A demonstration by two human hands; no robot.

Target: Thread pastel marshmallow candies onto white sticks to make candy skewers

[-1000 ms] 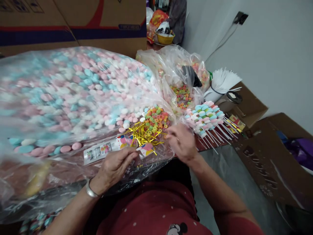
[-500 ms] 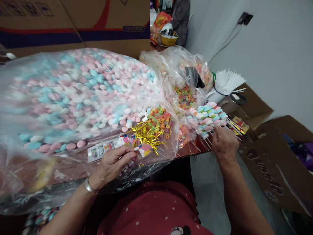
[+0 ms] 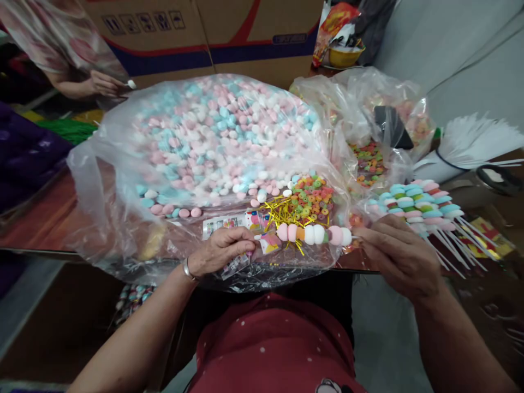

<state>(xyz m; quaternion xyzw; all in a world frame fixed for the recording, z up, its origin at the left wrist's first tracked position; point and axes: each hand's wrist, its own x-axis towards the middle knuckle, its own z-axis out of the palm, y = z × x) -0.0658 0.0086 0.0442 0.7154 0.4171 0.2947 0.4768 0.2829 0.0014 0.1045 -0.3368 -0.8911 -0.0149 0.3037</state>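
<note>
My right hand [image 3: 403, 256] pinches the stick of a marshmallow skewer [image 3: 315, 234], strung with pink, white and orange pieces and held level. The skewer's tip meets the mouth of a small printed plastic sleeve [image 3: 270, 244], which my left hand [image 3: 221, 251] grips between thumb and fingers. Behind them lie gold twist ties [image 3: 282, 212] and a heap of gummy rings [image 3: 315, 199]. More printed sleeves [image 3: 223, 224] rest flat beyond my left hand. Just past my right hand is a stack of finished-looking marshmallow skewers [image 3: 417, 204], sticks pointing right.
A large clear bag of pastel marshmallows [image 3: 221, 136] covers much of the table. Farther right are a bag of gummy rings [image 3: 368, 158], bundled white sticks [image 3: 475, 142] and a dark-lidded jar [image 3: 497, 180]. Across the table, a co-worker's hand [image 3: 107, 83] holds a white-tipped stick.
My right hand has left the skewer stack with one skewer and brought it to the sleeve in my left hand. The view has turned left, showing the co-worker's hand.
</note>
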